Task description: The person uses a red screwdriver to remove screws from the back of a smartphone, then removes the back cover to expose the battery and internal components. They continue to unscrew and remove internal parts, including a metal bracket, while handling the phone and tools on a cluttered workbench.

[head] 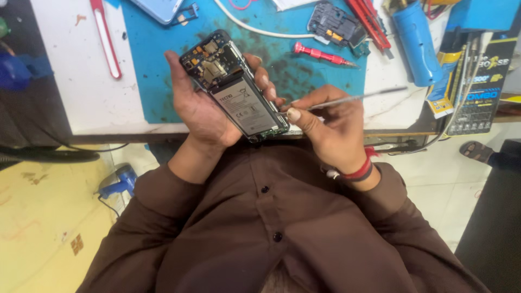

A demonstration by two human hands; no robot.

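The left hand (203,111) held an opened phone (234,87) above the near edge of the worktop (81,81), its back cover off so the grey battery (243,106) and the dark circuit board above it showed. The fingers (266,81) of that hand were wrapped shut around the phone's 2 long sides, thumb on the far-left edge, the rest curled over the right edge. The phone's long axis ran diagonally, camera end up and to the left, lower end down toward the person's chest.

The right hand (325,127) pinched a thin metal pry tool (347,99) between thumb and forefinger, closed tight on its shaft. The tool lay nearly level, its handle end pointing away to the right, its tip aimed left at the lower right corner of the phone, just beside the battery's bottom edge. Whether the tip actually touched the frame could not be told. The right hand was the nearer to that corner; the left only steadied the body.

On the blue mat (163,70) behind lay a red screwdriver (321,54), a loose black phone part (334,24), a white cable and another pale phone (157,8). A blue cylinder (417,43) lay to the right beside red cutters (369,21). No tray or box holding parts was visible.
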